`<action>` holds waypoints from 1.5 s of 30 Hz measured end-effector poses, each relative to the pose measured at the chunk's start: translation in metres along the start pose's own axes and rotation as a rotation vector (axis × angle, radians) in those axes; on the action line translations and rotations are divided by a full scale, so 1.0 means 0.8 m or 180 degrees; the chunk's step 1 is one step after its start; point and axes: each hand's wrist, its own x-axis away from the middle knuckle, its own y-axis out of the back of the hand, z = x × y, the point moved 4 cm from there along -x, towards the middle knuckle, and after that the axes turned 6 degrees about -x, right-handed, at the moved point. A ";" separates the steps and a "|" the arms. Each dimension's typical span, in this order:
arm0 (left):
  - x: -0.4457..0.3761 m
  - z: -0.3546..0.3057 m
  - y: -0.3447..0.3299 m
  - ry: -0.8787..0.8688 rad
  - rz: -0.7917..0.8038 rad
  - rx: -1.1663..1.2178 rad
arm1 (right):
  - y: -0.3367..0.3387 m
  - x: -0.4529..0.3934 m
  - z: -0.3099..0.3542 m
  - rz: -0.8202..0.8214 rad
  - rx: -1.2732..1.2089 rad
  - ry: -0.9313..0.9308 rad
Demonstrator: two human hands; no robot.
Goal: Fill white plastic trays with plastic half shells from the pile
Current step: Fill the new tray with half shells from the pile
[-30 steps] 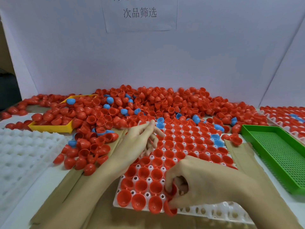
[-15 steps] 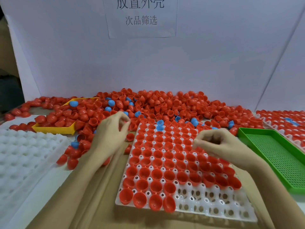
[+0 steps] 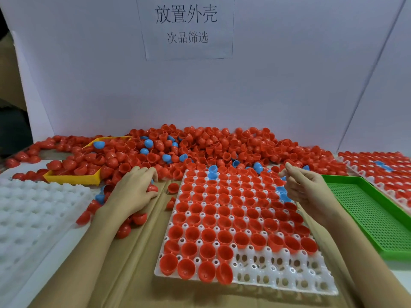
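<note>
Head view. The left hand (image 3: 133, 192) lies palm down at the near left edge of the pile of half shells (image 3: 222, 145), its fingers curled over a red half shell (image 3: 153, 188); most of that shell is hidden under the fingers, so only its near rim shows, and the grip is clenched on it. Other red shells are partly covered by the wrist. The right hand (image 3: 304, 187) hovers over the far right corner of the white plastic tray (image 3: 287, 278), fingers loosely bent with the tips close together; whether anything sits between them is hard to make out, so the state of that grip cannot be told.

The tray in the middle lies on brown cardboard (image 3: 133, 252) and is filled with red shells, open side up, except the near right cells; four shells fill the nearest row. A few blue shells sit among them at the far and right side. Two loose red shells lie just left of the tray.

There are three white trays: the middle one, an empty one (image 3: 33, 210) cut off at the left edge, and a filled one (image 3: 378, 170) cut off at the far right. One yellow tray (image 3: 73, 179) is half buried in the pile. One green perforated tray (image 3: 367, 214) lies right of the middle tray. One paper sign (image 3: 186, 27) hangs on the back wall, its top cut off.
</note>
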 end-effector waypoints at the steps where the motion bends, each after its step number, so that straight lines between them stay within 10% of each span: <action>1: 0.000 -0.002 0.003 -0.0028 -0.0256 0.0051 | -0.002 0.000 0.000 0.0020 0.0007 0.0000; 7: 0.007 -0.051 0.038 -0.0251 -0.1293 0.1943 | -0.019 0.005 0.004 0.0234 0.0115 0.0012; 15: 0.024 -0.136 0.028 0.0004 0.0158 0.4661 | -0.043 0.013 0.008 0.0765 0.0318 0.0148; 22: 0.003 -0.055 0.034 0.0519 -0.1209 0.2497 | 0.004 -0.005 -0.001 -0.0210 0.0090 0.0367; 30: -0.001 -0.036 -0.006 0.0447 -0.0827 0.1008 | 0.013 -0.006 0.003 -0.1034 0.2012 0.1193; 45: 0.004 -0.059 0.009 -0.0229 -0.1105 0.0651 | -0.093 -0.180 0.000 0.0652 0.4489 0.0932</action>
